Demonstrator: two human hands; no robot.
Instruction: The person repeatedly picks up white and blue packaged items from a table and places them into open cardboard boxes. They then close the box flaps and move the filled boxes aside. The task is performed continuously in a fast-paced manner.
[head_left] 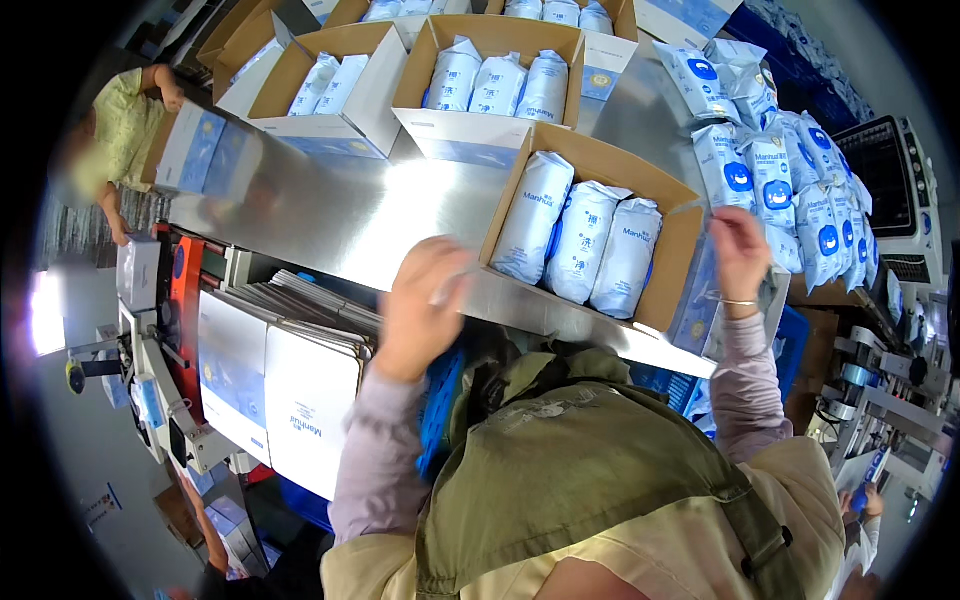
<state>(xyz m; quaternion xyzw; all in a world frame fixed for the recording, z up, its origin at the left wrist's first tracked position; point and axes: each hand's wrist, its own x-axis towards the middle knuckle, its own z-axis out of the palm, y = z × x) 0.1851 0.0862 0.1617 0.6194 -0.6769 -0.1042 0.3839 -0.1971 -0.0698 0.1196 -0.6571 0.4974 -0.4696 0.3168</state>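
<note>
An open carton (690, 240) stands at the steel table's front edge, holding a row of white-and-blue soft packs (585, 242). My left hand (425, 310) is off the carton's left side, over the table edge; its fingers are bent and smeared by motion. At the carton's right side is my right hand (741, 256), with loosely bent fingers apart and nothing seen in them. Whether it touches the carton's edge, I cannot tell. A bracelet circles that wrist.
Filled cartons (487, 125) stand at the back of the steel table (330, 210). Piled soft packs (775, 180) lie to the right. Flattened cartons (290, 370) are stacked at lower left. A co-worker (130, 130) handles a carton at far left; another person's hand (873, 500) shows lower right.
</note>
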